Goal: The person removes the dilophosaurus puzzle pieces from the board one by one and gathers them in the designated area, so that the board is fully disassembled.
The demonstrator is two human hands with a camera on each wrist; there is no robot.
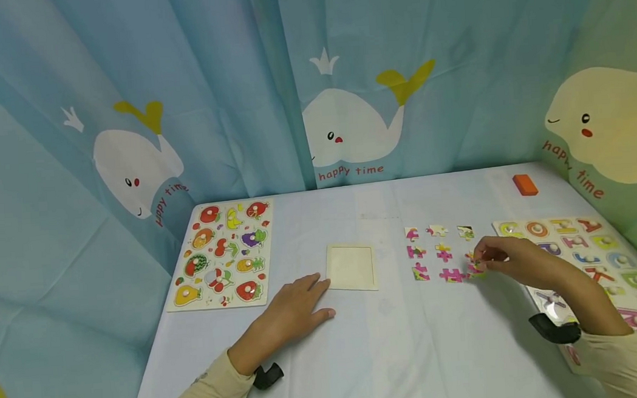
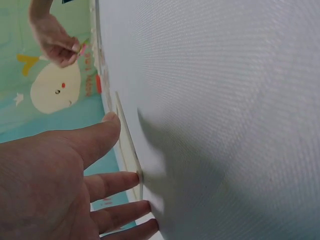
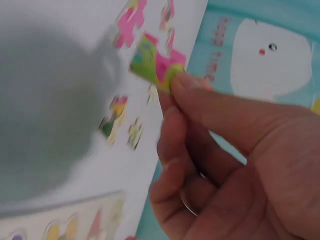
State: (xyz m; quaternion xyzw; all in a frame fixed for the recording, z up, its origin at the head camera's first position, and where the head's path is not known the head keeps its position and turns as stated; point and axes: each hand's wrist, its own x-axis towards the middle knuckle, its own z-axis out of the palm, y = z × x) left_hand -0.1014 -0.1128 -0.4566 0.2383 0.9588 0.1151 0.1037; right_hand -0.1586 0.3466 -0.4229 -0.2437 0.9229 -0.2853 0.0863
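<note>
My right hand (image 1: 525, 260) pinches a pink and green jigsaw piece (image 3: 145, 60) between thumb and index finger, lifted above the table in the right wrist view. Several loose jigsaw pieces (image 1: 452, 275), mostly pink with yellow and green, lie around it in rough rows. To their left is a small square puzzle tray (image 1: 351, 268), pale and bare inside. My left hand (image 1: 295, 307) rests at the tray's left side with its fingers extended. In the left wrist view, its fingertips (image 2: 131, 178) meet the tray's edge.
A fruit peg puzzle board (image 1: 269, 251) lies at the left. A letter puzzle board (image 1: 568, 250) lies at the right, partly under my right forearm. An orange block (image 1: 525, 184) sits near the back right. A blue whale-print curtain (image 1: 236, 106) hangs behind the white table.
</note>
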